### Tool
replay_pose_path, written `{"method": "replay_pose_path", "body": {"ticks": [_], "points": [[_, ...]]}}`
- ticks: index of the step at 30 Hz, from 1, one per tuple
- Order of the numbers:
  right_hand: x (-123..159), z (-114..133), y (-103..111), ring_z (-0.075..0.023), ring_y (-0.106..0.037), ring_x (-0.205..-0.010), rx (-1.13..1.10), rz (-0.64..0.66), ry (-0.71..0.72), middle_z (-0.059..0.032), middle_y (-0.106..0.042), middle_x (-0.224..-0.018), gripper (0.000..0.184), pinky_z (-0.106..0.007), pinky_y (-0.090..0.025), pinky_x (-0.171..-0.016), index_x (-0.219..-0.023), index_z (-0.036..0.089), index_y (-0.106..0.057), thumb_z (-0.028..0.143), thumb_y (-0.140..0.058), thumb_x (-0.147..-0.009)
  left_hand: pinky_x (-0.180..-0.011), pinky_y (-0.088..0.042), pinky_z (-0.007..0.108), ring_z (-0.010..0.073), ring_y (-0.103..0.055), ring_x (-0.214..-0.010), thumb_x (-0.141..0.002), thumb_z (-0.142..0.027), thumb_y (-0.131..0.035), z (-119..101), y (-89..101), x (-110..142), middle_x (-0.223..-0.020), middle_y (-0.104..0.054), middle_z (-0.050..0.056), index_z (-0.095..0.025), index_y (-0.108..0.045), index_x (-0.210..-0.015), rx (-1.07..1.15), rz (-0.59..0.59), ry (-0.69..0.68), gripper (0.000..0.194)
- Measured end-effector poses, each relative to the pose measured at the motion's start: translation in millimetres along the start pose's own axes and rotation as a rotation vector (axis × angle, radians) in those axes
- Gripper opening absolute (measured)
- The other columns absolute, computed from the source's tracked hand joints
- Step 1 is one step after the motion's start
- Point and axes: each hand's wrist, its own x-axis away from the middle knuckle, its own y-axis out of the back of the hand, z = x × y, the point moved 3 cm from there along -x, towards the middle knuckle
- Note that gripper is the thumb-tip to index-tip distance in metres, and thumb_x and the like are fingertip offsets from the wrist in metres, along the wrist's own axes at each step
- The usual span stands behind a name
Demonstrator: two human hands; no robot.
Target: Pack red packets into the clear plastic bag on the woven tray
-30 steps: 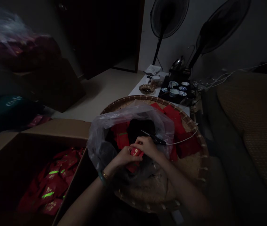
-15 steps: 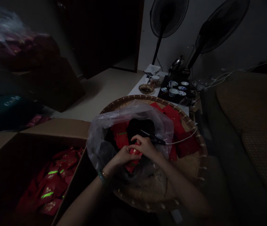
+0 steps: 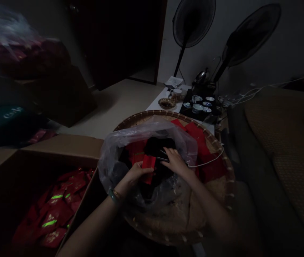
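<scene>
My left hand point(image 3: 135, 174) is closed on a small flat red packet point(image 3: 148, 165), its thumb across the front. The packet is over the mouth of a clear plastic bag point(image 3: 109, 151). My right hand point(image 3: 175, 162) has its fingers around a slim dark tool point(image 3: 162, 158) whose thin tip points left toward the packet; a white cord point(image 3: 208, 163) trails from the tool to the right. Inside the bag are more red packets point(image 3: 136, 147) and a black mass point(image 3: 160, 144), too dark to make out. The bag sits on a round woven bamboo tray point(image 3: 194, 217).
Red packets point(image 3: 198, 137) lie on the tray's right side. At left, an open cardboard box point(image 3: 71, 142) holds many filled red pouches point(image 3: 59, 210). Beyond the tray stand a low table with a tea set point(image 3: 197, 107) and two fans point(image 3: 193, 23). A woven-covered seat point(image 3: 283, 142) is at right.
My right hand has left the red packet and moved right onto the corded tool. The packet, formerly between both hands, is now in my left hand alone, turned flat side up.
</scene>
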Motion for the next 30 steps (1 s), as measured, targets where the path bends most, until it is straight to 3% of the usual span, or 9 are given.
{"method": "replay_pose_path", "body": {"ticks": [3,8,14,19,22,30], "points": [[6.3,-12.5,-10.3,-0.0283,-0.048,-0.105,0.175,0.092,-0.003,-0.0129,-0.055,-0.111,0.063,-0.04,-0.04,-0.084,-0.128,0.019,-0.04,0.025,-0.066,-0.07,-0.053,-0.049,0.025,0.0185,-0.066,-0.064,-0.046,-0.03,-0.083,0.1,-0.4,-5.5,-0.088,-0.07,0.01,-0.013,-0.064,-0.086,0.043,-0.02,0.021,0.048],[1.4,-19.9,-15.8,-0.0274,-0.05,-0.103,0.158,0.12,-0.025,-0.0139,-0.058,-0.107,0.057,-0.038,-0.04,-0.085,-0.123,0.015,-0.046,0.02,-0.064,-0.07,-0.052,-0.048,0.025,0.0195,-0.066,-0.064,-0.044,-0.029,-0.083,-1.8,-2.9,-9.9,-0.087,-0.07,0.011,-0.012,-0.065,-0.084,0.078,-0.031,0.006,0.047],[-11.5,-33.2,10.4,-0.0242,-0.054,-0.104,-0.285,0.029,-0.084,-0.0137,-0.059,-0.112,0.048,-0.037,-0.043,-0.089,-0.118,0.013,-0.052,0.02,-0.062,-0.071,-0.053,-0.049,0.026,0.0192,-0.065,-0.062,-0.041,-0.027,-0.084,-1.7,-3.9,-13.8,-0.073,-0.069,0.007,-0.012,-0.065,-0.078,0.084,-0.059,0.031,0.045],[-12.1,-29.5,34.8,-0.022,-0.057,-0.104,-0.678,0.201,-0.126,-0.0106,-0.06,-0.116,0.052,-0.038,-0.044,-0.09,-0.119,0.017,-0.052,0.023,-0.066,-0.069,-0.058,-0.049,0.027,0.0169,-0.064,-0.06,-0.041,-0.027,-0.084,2.3,-10.1,-20.0,-0.066,-0.068,0.004,-0.011,-0.065,-0.075,0.059,-0.037,-0.002,0.042],[-9.8,-18.4,36.5,-0.0224,-0.056,-0.106,-0.744,0.279,-0.093,-0.0104,-0.06,-0.116,0.055,-0.039,-0.043,-0.092,-0.118,0.016,-0.054,0.023,-0.069,-0.066,-0.06,-0.048,0.026,0.0152,-0.063,-0.059,-0.042,-0.027,-0.084,6.2,-17.2,-23.4,-0.067,-0.067,0.004,-0.011,-0.066,-0.076,0.037,-0.018,-0.02,0.042],[-8.8,-14.6,30.9,-0.0245,-0.055,-0.109,-0.716,0.244,-0.101,-0.0112,-0.058,-0.12,0.057,-0.04,-0.041,-0.095,-0.117,0.016,-0.055,0.023,-0.072,-0.062,-0.058,-0.045,0.026,0.0126,-0.058,-0.055,-0.04,-0.03,-0.084,9.0,-28.4,-22.1,-0.066,-0.067,0.003,-0.01,-0.067,-0.075,-0.031,-0.001,-0.027,0.044]]}}
